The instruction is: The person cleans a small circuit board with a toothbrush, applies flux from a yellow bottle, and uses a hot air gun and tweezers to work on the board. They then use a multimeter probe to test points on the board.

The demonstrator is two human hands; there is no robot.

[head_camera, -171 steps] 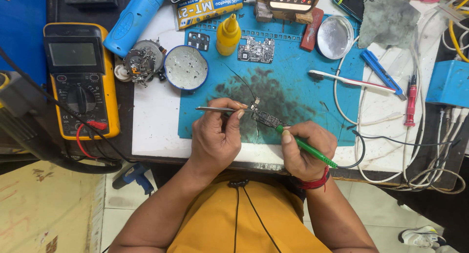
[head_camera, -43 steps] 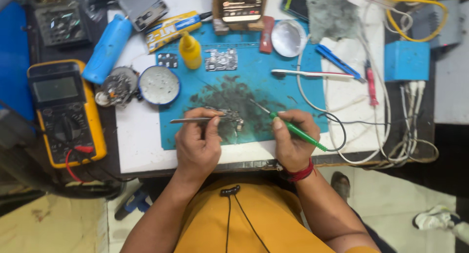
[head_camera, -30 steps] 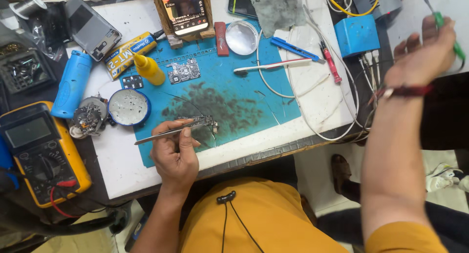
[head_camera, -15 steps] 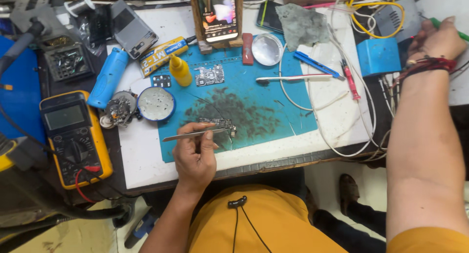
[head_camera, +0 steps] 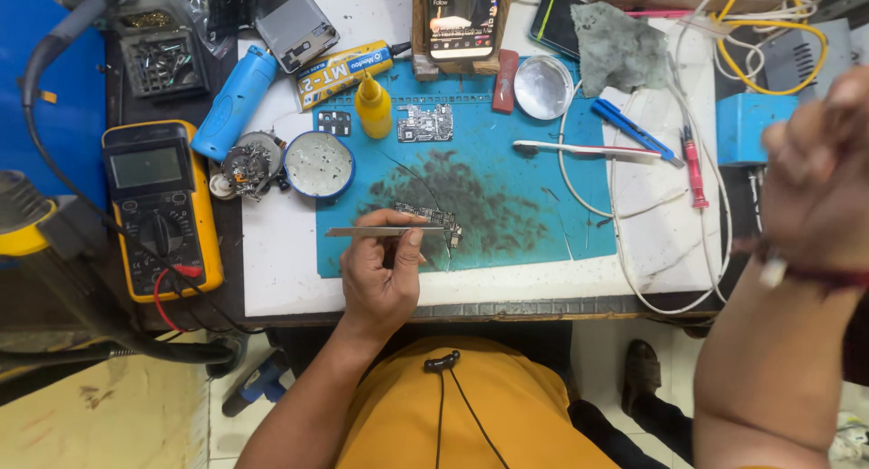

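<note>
Pinning the circuit board [head_camera: 433, 223] with tweezers [head_camera: 385, 232] pinched in my left hand [head_camera: 380, 279]; right hand [head_camera: 819, 175] raised at 3 o'clock — its grip blurred, I cannot tell — must return.

Thin bright metal tweezers [head_camera: 385, 231] look smooth & shiny, lying over a matt, soot-smudged blue rubbery work mat [head_camera: 534, 215]. Yellow plastic multimeter [head_camera: 161, 209] has a dull grey screen; round metal dish [head_camera: 543, 87] glossy, crumpled grey cloth [head_camera: 617, 45] rough.

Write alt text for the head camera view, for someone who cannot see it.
A person's left hand holds metal tweezers to a small circuit board on a blue work mat; the right hand is raised, blurred. A yellow multimeter lies left.
</note>
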